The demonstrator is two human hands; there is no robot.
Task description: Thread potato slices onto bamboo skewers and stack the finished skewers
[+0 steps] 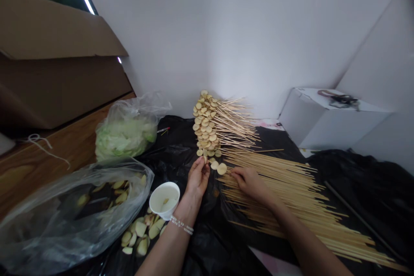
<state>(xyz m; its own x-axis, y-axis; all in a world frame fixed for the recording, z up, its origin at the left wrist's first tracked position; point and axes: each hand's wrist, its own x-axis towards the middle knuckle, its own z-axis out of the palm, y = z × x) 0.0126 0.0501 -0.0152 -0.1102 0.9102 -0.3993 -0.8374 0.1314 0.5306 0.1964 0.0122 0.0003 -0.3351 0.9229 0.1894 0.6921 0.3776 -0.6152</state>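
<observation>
Between my two hands is a wooden skewer with round potato slices (221, 169) threaded on it. My left hand (198, 177), with a beaded bracelet at the wrist, pinches a slice at the left tip of the skewer. Further right, my right hand (248, 181) grips the stick with closed fingers; most of the stick there is hidden. Just beyond my left hand rises a stack of finished potato skewers (204, 125), their sticks pointing right. Under and beside my right hand lies a wide spread of bare skewers (291, 198).
Left of my left forearm are a white cup (164, 196), loose potato slices (142, 235) and an open plastic bag (106, 224) with more slices. Behind stands a bag of pale green leaves (126, 136). A white box (310, 120) is at right, a cardboard box (58, 82) at left.
</observation>
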